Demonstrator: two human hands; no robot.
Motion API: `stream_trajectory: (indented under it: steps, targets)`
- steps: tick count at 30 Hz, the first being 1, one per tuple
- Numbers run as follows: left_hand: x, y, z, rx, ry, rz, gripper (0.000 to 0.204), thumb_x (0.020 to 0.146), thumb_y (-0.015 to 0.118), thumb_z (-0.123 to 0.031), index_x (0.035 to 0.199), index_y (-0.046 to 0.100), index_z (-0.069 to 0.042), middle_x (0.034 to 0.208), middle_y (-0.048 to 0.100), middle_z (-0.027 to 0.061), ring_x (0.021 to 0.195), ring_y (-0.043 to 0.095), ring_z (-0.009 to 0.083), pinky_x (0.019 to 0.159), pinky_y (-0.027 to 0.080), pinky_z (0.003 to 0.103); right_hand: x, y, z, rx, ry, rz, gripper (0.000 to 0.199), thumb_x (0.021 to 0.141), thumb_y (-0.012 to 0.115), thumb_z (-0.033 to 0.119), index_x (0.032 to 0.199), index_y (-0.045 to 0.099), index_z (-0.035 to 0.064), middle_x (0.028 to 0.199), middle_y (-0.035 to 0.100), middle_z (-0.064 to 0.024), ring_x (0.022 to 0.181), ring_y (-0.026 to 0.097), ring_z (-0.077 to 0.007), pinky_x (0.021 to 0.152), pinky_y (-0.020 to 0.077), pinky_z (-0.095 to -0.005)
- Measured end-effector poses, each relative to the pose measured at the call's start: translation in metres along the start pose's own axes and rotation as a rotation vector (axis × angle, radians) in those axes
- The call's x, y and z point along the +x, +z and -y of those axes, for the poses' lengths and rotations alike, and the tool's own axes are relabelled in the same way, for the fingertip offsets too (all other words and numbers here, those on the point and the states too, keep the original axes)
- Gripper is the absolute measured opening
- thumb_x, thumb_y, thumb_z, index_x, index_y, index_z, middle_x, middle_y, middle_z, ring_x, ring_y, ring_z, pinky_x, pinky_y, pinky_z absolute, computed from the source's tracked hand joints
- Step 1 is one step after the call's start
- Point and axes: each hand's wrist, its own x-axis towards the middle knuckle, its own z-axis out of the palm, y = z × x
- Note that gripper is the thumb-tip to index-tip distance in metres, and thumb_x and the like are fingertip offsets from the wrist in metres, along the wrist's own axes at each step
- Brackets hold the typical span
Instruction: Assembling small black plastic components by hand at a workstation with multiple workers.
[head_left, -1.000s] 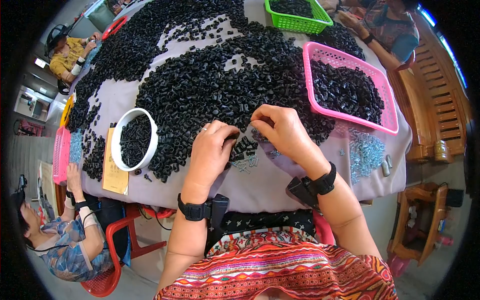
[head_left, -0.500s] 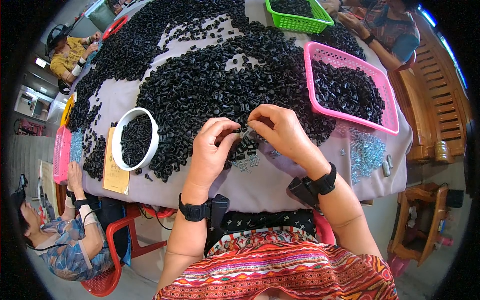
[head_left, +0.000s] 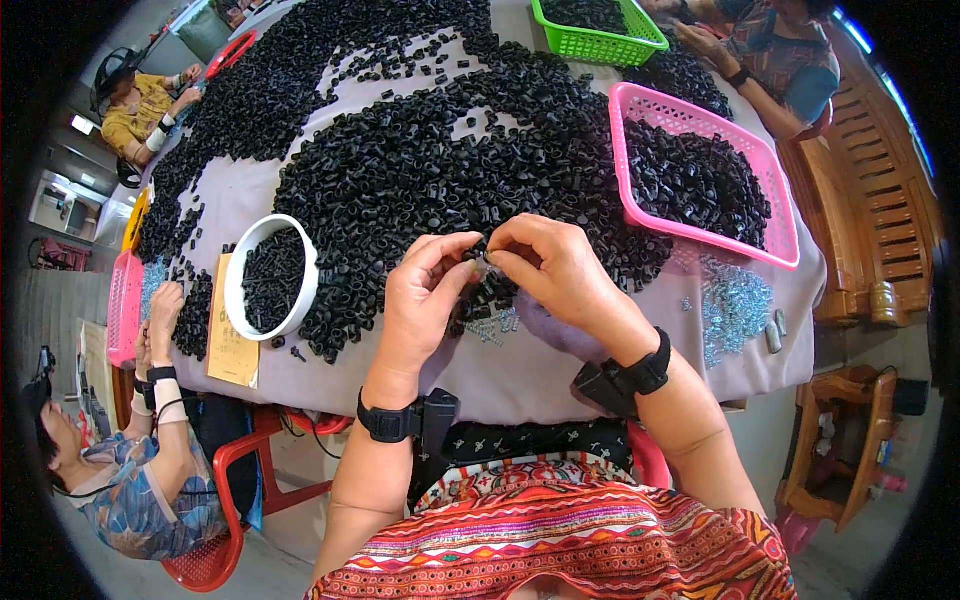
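Hands: left hand [head_left: 425, 290] and right hand [head_left: 545, 265] pinch small black part [head_left: 481, 262]; its axis too small to tell.

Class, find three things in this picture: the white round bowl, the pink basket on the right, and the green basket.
white round bowl [head_left: 243, 262]: head view, left rim.
pink basket [head_left: 620, 160]: head view, left wall.
green basket [head_left: 600, 45]: head view, front wall.

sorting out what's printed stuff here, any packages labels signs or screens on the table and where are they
Yellow-brown flat paper packet or card: near table edge on the person's left, partly under the round white plastic bowl; rectangular, dark print too small to tell.
Yellow flat item: far left table edge, beyond the pink tray; only a sliver shows.
No screens or signs in view.
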Motion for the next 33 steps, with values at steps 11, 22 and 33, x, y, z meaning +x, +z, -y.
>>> stream_trajectory:
  steps: [11, 22, 33]
  targets:
    - [-0.003, 0.001, 0.002, 0.167, 0.021, 0.025, 0.040, 0.086, 0.068, 0.008, 0.123, 0.064, -0.004, 0.101, 0.062, -0.0013, 0.092, 0.059, 0.0061, 0.083, 0.050, 0.021, -0.002, 0.002, -0.006, -0.236, -0.203, 0.023, 0.011, 0.083, 0.066, 0.009, 0.091, 0.066, 0.0021, 0.082, 0.064, -0.0136, 0.075, 0.065, -0.0347, 0.065, 0.0532, -0.0409]
    - [-0.002, -0.001, 0.003, -0.090, -0.038, -0.006, 0.037, 0.087, 0.069, 0.005, 0.122, 0.064, -0.002, 0.097, 0.065, 0.0012, 0.086, 0.061, 0.0054, 0.078, 0.051, 0.019, -0.003, 0.006, -0.005, -0.138, -0.233, 0.048, 0.022, 0.082, 0.068, 0.001, 0.104, 0.069, 0.0026, 0.089, 0.064, -0.0134, 0.076, 0.066, -0.0310, 0.066, 0.0532, -0.0375]
    - [-0.002, -0.002, -0.009, -0.281, -0.162, 0.000, 0.023, 0.091, 0.067, -0.002, 0.114, 0.065, 0.000, 0.099, 0.070, 0.0057, 0.087, 0.065, 0.0083, 0.077, 0.052, 0.021, -0.002, 0.010, 0.003, -0.119, -0.255, -0.061, 0.028, 0.078, 0.071, 0.006, 0.106, 0.068, 0.0059, 0.094, 0.062, -0.0131, 0.079, 0.066, -0.0335, 0.066, 0.0542, -0.0401]
